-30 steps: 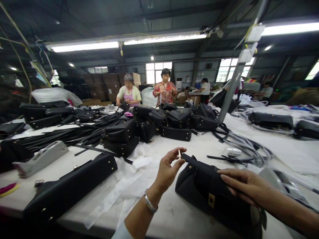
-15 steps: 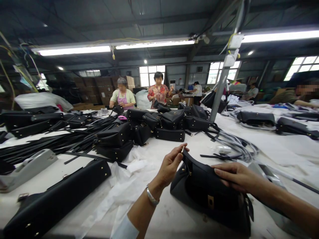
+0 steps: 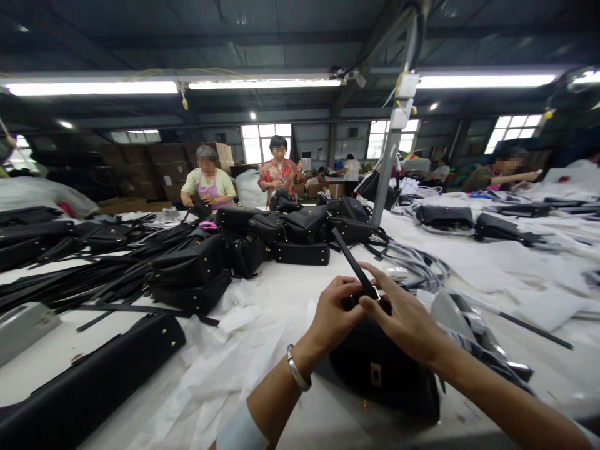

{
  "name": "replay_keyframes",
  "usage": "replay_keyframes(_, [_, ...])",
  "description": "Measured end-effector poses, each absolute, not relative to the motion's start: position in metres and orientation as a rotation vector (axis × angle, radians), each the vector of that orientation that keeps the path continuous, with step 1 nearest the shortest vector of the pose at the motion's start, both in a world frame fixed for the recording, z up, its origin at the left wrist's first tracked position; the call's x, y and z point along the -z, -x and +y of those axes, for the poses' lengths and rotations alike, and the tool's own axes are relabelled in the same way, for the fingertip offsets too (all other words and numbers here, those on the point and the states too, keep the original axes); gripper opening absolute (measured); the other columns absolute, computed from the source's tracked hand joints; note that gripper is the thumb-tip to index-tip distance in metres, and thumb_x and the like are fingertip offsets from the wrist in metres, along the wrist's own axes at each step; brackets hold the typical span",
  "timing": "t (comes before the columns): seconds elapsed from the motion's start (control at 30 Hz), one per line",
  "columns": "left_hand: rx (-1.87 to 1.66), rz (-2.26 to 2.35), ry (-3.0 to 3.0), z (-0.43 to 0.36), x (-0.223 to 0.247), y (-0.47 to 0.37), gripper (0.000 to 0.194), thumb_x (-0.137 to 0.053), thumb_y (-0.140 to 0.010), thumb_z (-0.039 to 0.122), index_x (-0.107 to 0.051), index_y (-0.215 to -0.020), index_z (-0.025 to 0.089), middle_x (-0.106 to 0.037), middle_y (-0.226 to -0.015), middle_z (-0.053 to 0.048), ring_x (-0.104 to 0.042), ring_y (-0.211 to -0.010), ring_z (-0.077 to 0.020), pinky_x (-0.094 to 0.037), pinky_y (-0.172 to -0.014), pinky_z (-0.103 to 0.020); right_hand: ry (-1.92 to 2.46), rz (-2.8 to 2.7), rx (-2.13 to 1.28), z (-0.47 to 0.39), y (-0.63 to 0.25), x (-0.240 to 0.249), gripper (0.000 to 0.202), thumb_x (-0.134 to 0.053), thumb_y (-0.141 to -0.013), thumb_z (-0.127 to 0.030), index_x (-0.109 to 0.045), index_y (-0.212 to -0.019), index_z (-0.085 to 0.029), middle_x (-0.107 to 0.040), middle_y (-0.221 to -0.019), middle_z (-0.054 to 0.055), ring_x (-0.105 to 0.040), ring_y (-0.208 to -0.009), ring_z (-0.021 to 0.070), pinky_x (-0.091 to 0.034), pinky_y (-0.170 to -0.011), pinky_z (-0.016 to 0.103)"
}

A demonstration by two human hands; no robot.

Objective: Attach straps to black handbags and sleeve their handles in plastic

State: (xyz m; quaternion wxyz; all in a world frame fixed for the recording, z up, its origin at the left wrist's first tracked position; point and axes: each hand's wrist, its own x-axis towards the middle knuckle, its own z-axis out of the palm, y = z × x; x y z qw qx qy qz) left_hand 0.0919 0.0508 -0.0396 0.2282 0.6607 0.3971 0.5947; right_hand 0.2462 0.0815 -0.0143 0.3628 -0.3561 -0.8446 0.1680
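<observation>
A black handbag (image 3: 389, 375) with a gold clasp plate on its front stands tilted on the table before me. Above its top, a black strap (image 3: 349, 256) sticks up and away, its lower part at a small metal buckle (image 3: 376, 292). My left hand (image 3: 337, 309), with a silver bangle at the wrist, is closed around the strap near the buckle. From the other side my right hand (image 3: 405, 322) pinches the strap at the buckle, thumb and fingers close to the left fingertips. The fingers partly hide the strap's lower end.
Another black bag (image 3: 107, 381) lies at the left front, beside crumpled white paper (image 3: 220, 369). Bags (image 3: 300, 225) are piled farther back near a metal post (image 3: 389, 162), with bundled straps (image 3: 107, 269) to the left. A grey tape dispenser (image 3: 469, 331) sits right. Co-workers stand across the table.
My right hand has left the bag's top edge and joined my left hand at the buckle. The strap now stands up from between them. The view has turned right.
</observation>
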Motion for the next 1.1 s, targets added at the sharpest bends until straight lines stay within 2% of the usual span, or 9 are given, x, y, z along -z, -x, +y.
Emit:
replay_keyframes(0.13, [-1.584,1.170,-1.882,0.052,0.038,-0.101,0.021,-0.071,-0.079,0.012,-0.073,-0.099,0.019,-0.071,-0.100,-0.004,-0.064,-0.096,-0.0198,-0.049,-0.089,-0.029,0.858,-2.160,-0.248,0.087,-0.247,0.018,0.037,-0.045,-0.097,-0.041,-0.064,-0.119,-0.020,-0.054,-0.138,0.014,-0.055,-0.124,0.0305,-0.041,-0.107,0.047])
replay_keyframes(0.23, [-1.497,1.192,-1.839,0.050,0.034,-0.107,0.022,-0.069,-0.082,0.019,-0.072,-0.103,0.016,-0.073,-0.098,-0.004,-0.065,-0.090,-0.0193,-0.049,-0.084,-0.028,0.804,-2.084,-0.381,0.090,-0.250,0.018,0.039,-0.038,-0.100,-0.041,-0.068,-0.113,-0.020,-0.057,-0.139,0.012,-0.050,-0.131,0.0295,-0.032,-0.115,0.050])
replay_keyframes(0.37, [-1.348,1.163,-1.768,0.049,0.028,-0.112,0.029,-0.066,-0.086,0.032,-0.072,-0.108,0.014,-0.074,-0.094,-0.004,-0.065,-0.083,-0.0185,-0.047,-0.074,-0.025,0.750,-1.790,-0.956,0.087,-0.258,0.006,0.041,-0.039,-0.101,-0.046,-0.073,-0.109,-0.024,-0.067,-0.130,0.007,-0.055,-0.128,0.0267,-0.032,-0.116,0.048])
replay_keyframes(0.47, [-1.165,1.095,-1.745,0.048,0.028,-0.114,0.030,-0.065,-0.086,0.036,-0.074,-0.106,0.015,-0.074,-0.087,-0.002,-0.063,-0.073,-0.0165,-0.044,-0.065,-0.023,0.527,-1.340,-1.282,0.086,-0.268,-0.006,0.041,-0.043,-0.100,-0.045,-0.076,-0.097,-0.021,-0.072,-0.122,0.008,-0.055,-0.128,0.0264,-0.032,-0.117,0.047])
replay_keyframes(0.57, [-1.126,1.075,-1.750,0.047,0.029,-0.116,0.027,-0.065,-0.085,0.035,-0.075,-0.103,0.017,-0.074,-0.089,-0.001,-0.062,-0.075,-0.0163,-0.043,-0.066,-0.023,0.415,-0.985,-1.372,0.090,-0.284,-0.017,0.042,-0.042,-0.100,-0.040,-0.076,-0.087,-0.019,-0.074,-0.116,0.009,-0.059,-0.124,0.0259,-0.040,-0.113,0.045])
replay_keyframes(0.7, [-1.129,1.128,-1.784,0.045,0.028,-0.120,0.023,-0.066,-0.083,0.034,-0.076,-0.096,0.017,-0.073,-0.086,-0.001,-0.062,-0.076,-0.0171,-0.042,-0.066,-0.023,0.417,-0.669,-1.348,0.098,-0.309,-0.019,0.046,-0.037,-0.101,-0.033,-0.074,-0.077,-0.020,-0.075,-0.113,0.006,-0.063,-0.120,0.0207,-0.046,-0.109,0.041])
replay_keyframes(0.8, [-1.119,1.200,-1.815,0.043,0.027,-0.123,0.021,-0.066,-0.083,0.033,-0.076,-0.093,0.017,-0.071,-0.079,0.000,-0.061,-0.072,-0.0166,-0.041,-0.063,-0.023,0.423,-0.550,-1.363,0.099,-0.319,-0.011,0.042,-0.040,-0.101,-0.032,-0.073,-0.077,-0.021,-0.076,-0.106,0.003,-0.065,-0.116,0.0173,-0.047,-0.108,0.037])
replay_keyframes(0.93, [-1.142,1.265,-1.826,0.042,0.026,-0.128,0.020,-0.066,-0.082,0.032,-0.077,-0.094,0.018,-0.072,-0.079,0.000,-0.062,-0.073,-0.0173,-0.041,-0.065,-0.024,0.448,-0.616,-1.405,0.090,-0.320,-0.001,0.026,-0.057,-0.094,-0.039,-0.073,-0.080,-0.023,-0.076,-0.099,0.000,-0.064,-0.114,0.0159,-0.048,-0.105,0.033])
replay_keyframes(1.1, [-1.137,1.227,-1.821,0.045,0.028,-0.128,0.023,-0.066,-0.083,0.033,-0.077,-0.097,0.017,-0.075,-0.083,-0.001,-0.065,-0.076,-0.0189,-0.043,-0.067,-0.025,0.692,-1.134,-1.400,0.071,-0.313,0.011,0.018,-0.075,-0.081,-0.040,-0.075,-0.091,-0.025,-0.072,-0.118,0.002,-0.061,-0.116,0.0223,-0.051,-0.096,0.033])
